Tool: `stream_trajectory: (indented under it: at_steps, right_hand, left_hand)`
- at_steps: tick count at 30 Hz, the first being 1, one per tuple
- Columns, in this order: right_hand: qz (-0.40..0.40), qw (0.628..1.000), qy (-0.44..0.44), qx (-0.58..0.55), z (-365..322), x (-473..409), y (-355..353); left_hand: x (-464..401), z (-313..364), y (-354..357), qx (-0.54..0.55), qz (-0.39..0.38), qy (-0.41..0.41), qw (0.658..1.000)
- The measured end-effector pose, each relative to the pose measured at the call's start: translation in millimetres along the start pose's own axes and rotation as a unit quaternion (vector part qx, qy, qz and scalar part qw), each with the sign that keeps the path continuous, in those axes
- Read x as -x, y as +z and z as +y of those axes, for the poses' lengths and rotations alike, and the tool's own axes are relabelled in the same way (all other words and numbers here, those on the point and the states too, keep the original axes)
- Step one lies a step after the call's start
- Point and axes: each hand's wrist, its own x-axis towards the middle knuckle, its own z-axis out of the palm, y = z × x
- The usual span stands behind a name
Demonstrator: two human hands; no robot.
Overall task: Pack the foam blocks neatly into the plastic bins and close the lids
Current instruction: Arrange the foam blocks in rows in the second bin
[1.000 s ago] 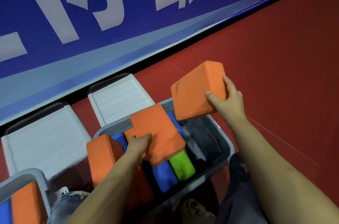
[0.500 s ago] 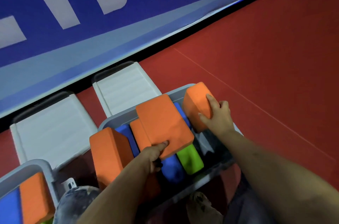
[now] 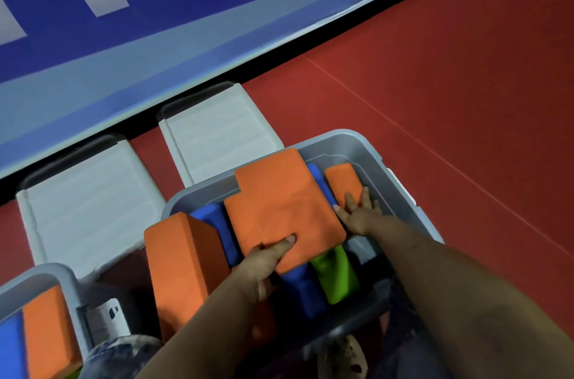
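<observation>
Both forearms extended forward; left hand (image 3: 264, 260) curled with thumb flat on top, right hand (image 3: 360, 214) spread, fingers straight.

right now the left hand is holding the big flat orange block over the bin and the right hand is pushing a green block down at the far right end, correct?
Not quite: the head view shows the right hand pressing an orange block, not a green one, at the far right end of the bin. The green block lies nearer, untouched. The left hand does hold the big flat orange block over the bin.
</observation>
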Motion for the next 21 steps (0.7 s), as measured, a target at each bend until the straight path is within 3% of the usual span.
stream_trajectory:
  at_steps: [4, 8, 11, 12, 15, 17, 21]
  right_hand:
    - [0.023, 0.999, -0.002, -0.031, -4, -3, -5]
    - [0.031, 0.997, 0.004, -0.066, -8, 2, -16]
    - [0.048, 0.986, 0.015, -0.160, -20, 15, -26]
    - [0.052, 0.969, 0.030, -0.239, -27, 22, -31]
    - [0.021, 0.862, 0.050, -0.504, -44, 60, -53]
    - [-0.010, 0.815, 0.040, -0.578, -46, 83, -67]
    - [-0.081, 0.782, 0.018, -0.618, -59, 143, -60]
  left_hand:
    - [-10, -5, -8, 0.011, 0.031, 0.036, 0.999]
    - [7, 4, -3, 0.035, 0.021, 0.021, 0.999]
    - [25, 13, 5, 0.061, -0.002, 0.018, 0.998]
    - [30, 18, 6, 0.069, -0.014, 0.017, 0.997]
    - [49, 32, 8, 0.087, -0.047, 0.011, 0.995]
    - [66, 39, 11, 0.131, -0.065, 0.017, 0.989]
    - [96, 45, 19, 0.225, -0.110, 0.063, 0.966]
